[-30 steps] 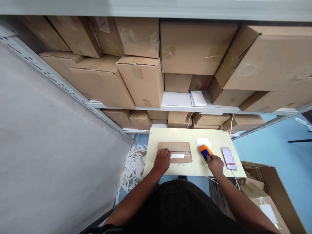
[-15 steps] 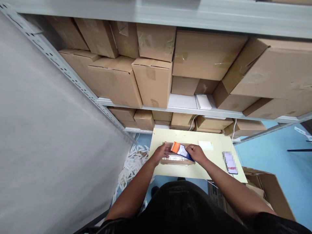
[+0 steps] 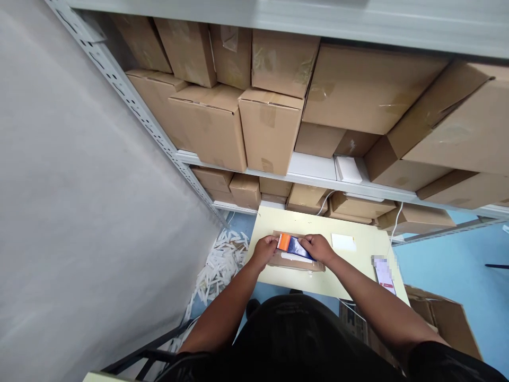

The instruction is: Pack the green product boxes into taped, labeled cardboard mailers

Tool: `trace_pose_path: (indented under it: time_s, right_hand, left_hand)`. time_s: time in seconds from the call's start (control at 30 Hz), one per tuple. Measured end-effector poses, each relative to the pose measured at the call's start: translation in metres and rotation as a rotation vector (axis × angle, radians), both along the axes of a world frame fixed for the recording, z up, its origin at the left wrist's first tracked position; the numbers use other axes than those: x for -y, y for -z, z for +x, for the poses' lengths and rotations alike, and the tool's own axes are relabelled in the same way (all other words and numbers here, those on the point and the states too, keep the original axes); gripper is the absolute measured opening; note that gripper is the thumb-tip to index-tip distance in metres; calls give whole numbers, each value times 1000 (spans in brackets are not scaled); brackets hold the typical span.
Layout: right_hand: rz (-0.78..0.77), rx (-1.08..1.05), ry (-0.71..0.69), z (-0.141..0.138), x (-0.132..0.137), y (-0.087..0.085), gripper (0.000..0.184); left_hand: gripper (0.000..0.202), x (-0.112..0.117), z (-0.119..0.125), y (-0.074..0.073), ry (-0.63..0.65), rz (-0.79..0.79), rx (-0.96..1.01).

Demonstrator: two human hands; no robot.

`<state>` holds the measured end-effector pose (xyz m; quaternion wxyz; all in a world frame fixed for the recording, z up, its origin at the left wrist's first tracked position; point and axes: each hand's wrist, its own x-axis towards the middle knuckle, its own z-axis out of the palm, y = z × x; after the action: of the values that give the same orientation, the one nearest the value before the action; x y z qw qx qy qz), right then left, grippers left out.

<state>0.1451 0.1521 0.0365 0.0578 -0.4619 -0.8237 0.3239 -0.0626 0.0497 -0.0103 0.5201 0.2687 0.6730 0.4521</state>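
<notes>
Both hands meeting over a flat cardboard package (image 3: pixel 296 261) at the middle of a small pale-yellow table (image 3: pixel 358 276). Left hand (image 3: pixel 264 250) pressed on the package's left end, fingers curled down together, seemingly to keep it from sliding. Right hand (image 3: pixel 318 248) closed around the blue body of an orange-and-blue tool (image 3: pixel 291 245), orange tip pointing left toward the left hand and laid low across the package's top, apparently so as to work along its surface. Working edge of the tool hidden under the fingers; impossible to tell whether a blade or a flat scraper. White strip on the package only partly visible beneath the hands. A white card (image 3: pixel 344 242) lying to the right, apart from the package, and a phone (image 3: pixel 385 273) near the right edge, screen blurred. Loose white strips (image 3: pixel 217 268) heaped on the floor to the left. Stacked cartons (image 3: pixel 270 127) filling the shelves beyond, upper ones cut off by the frame.
</notes>
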Motion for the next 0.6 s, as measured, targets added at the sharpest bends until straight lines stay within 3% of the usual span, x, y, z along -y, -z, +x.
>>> trace_pose_path:
  time_s: [0.13,0.27,0.4,0.6]
  right_hand:
    - [-32,57,-46,-5,-4,-8,55]
    - [-41,95,-41,2,-7,-14,56]
    - [-2,148,-35,12,-7,-15,57]
    - [47,271,-70,4,-4,-14,56]
  left_hand:
    - [23,5,-7,8,-47,0,-78]
    - [24,17,-35,15,-115,-7,-141]
    - [24,28,-58,28,-113,-40,-328]
    - [19,25,-31,60,-65,-38,-449]
